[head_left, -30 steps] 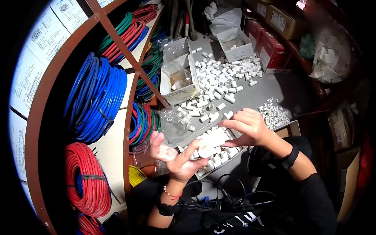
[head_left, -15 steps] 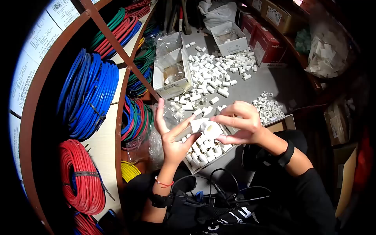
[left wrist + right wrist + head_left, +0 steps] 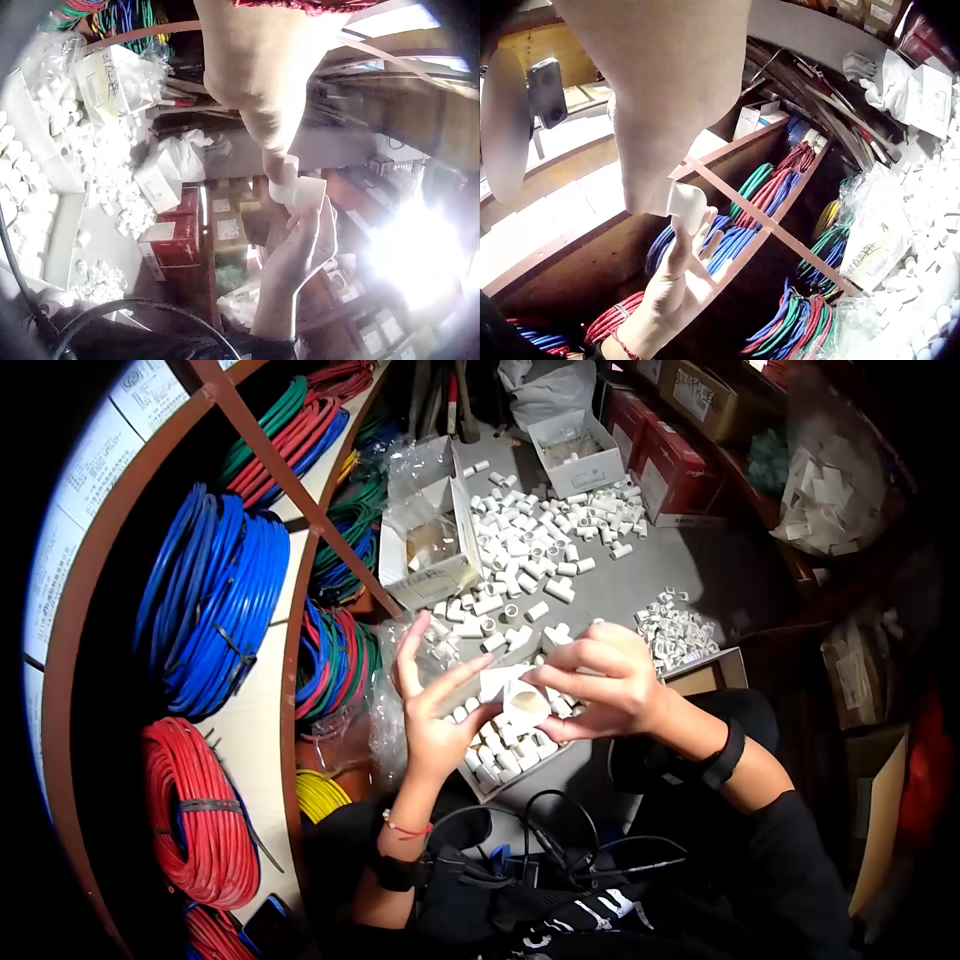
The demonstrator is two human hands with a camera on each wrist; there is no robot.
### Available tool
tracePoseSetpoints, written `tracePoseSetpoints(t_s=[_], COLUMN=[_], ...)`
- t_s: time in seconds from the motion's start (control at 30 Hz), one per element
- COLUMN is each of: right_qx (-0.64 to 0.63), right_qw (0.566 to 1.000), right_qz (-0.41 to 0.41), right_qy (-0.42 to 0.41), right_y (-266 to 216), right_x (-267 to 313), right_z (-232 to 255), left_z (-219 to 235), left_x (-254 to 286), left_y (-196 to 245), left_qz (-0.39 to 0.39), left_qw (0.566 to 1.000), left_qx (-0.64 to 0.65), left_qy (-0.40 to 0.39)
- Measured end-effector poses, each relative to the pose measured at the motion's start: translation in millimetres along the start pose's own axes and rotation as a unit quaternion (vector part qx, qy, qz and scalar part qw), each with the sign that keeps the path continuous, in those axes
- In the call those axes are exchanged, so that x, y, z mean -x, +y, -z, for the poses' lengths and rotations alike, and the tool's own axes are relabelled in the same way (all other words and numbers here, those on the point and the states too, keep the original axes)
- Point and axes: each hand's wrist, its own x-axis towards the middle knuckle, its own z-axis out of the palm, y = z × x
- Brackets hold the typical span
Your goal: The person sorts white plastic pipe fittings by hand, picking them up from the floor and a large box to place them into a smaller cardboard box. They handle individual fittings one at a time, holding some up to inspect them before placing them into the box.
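A white plastic pipe fitting (image 3: 523, 705), its round opening facing up toward the head camera, is held between both hands above a box. My left hand (image 3: 432, 730) pinches its left side with thumb and index finger, the other fingers raised. On the opposite side, my right hand (image 3: 618, 682) grips it with thumb and curled fingers. A branched outline of the fitting (image 3: 300, 192) shows in the left wrist view, fingertips from both hands on it. Below the hands, a grey-white box (image 3: 66, 236) holds many short white fittings (image 3: 500, 755).
Loose white fittings (image 3: 530, 545) cover the floor ahead, near an opened carton (image 3: 425, 580) and another white box (image 3: 575, 465). Smaller white pieces (image 3: 675, 628) lie at right. Shelves at left carry blue cable coils (image 3: 215, 610) and red ones (image 3: 200, 810). Black cords (image 3: 560, 830) loop near the lap.
The fitting has turned, its opening now facing the head camera more. My right fingers have drawn in closer around it. The head view has shifted slightly, moving the scene left.
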Motion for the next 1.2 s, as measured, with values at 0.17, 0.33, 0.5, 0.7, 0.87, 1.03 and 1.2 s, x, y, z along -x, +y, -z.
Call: tracePoseSetpoints(t_s=[0.17,0.33,0.5,0.7,0.87,1.03,1.2], right_qx=[-0.065,-0.121,-0.168,-0.159,-0.036,0.029,0.120], right_qw=[0.997,0.979,0.949,0.902,0.771,0.702,0.664], right_qz=[-0.048,-0.146,-0.250,-0.258,-0.239,-0.182,-0.008], right_qy=[-0.013,-0.069,-0.093,-0.306,-0.589,-0.688,-0.738], right_y=[5.0,12.4,11.1,60.1,96.7,109.9,110.8], right_x=[-1.4,3.9,10.9,47.7,137.7,195.5,206.3], right_z=[1.9,-6.9,-20.9,-44.5,-97.0,-130.6,-146.2], left_z=[3.8,8.2,5.3,0.9,9.1,19.1,26.3], left_x=[0.1,0.9,4.2,8.4,8.3,2.8,1.5], left_y=[-5.7,-21.5,-34.5,-42.4,-52.9,-47.4,-53.5], left_qz=[0.012,-0.001,0.023,0.137,0.072,0.162,0.182], left_qw=[1.000,0.999,0.999,0.990,0.992,0.967,0.950], left_qx=[0.019,0.044,0.039,-0.016,0.064,0.185,0.225], left_qy=[-0.009,0.012,-0.005,-0.022,-0.075,-0.062,-0.114])
